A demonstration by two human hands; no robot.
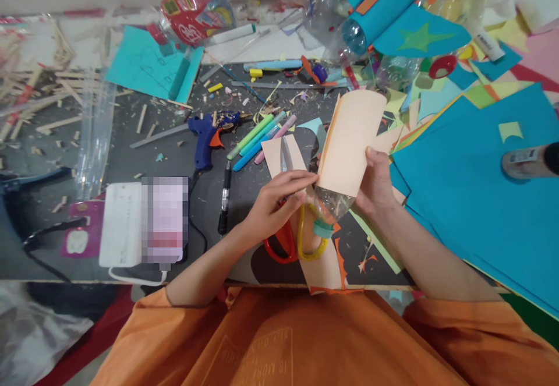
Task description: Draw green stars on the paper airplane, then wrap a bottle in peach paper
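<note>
A clear plastic bottle (334, 201) wrapped in a pale peach paper sheet (351, 141) is tilted above the table, its green cap (323, 228) pointing down toward me. My right hand (376, 183) grips the wrapped bottle from the right, thumb on the paper and the other fingers hidden behind. On the left side, my left hand (282, 199) touches the paper's lower edge with its fingertips, fingers stretched out. Scissors with red and yellow handles (312, 253) lie beneath the hands, on a peach paper strip (325, 266).
A blue glue gun (204, 135), several markers (257, 144) and a black pen (225, 197) lie left of the hands. Blue sheets (476, 188) cover the right side. A white power bank (121, 223) and a blurred-out phone (163, 220) rest at the left. Wood sticks and paper scraps are scattered around.
</note>
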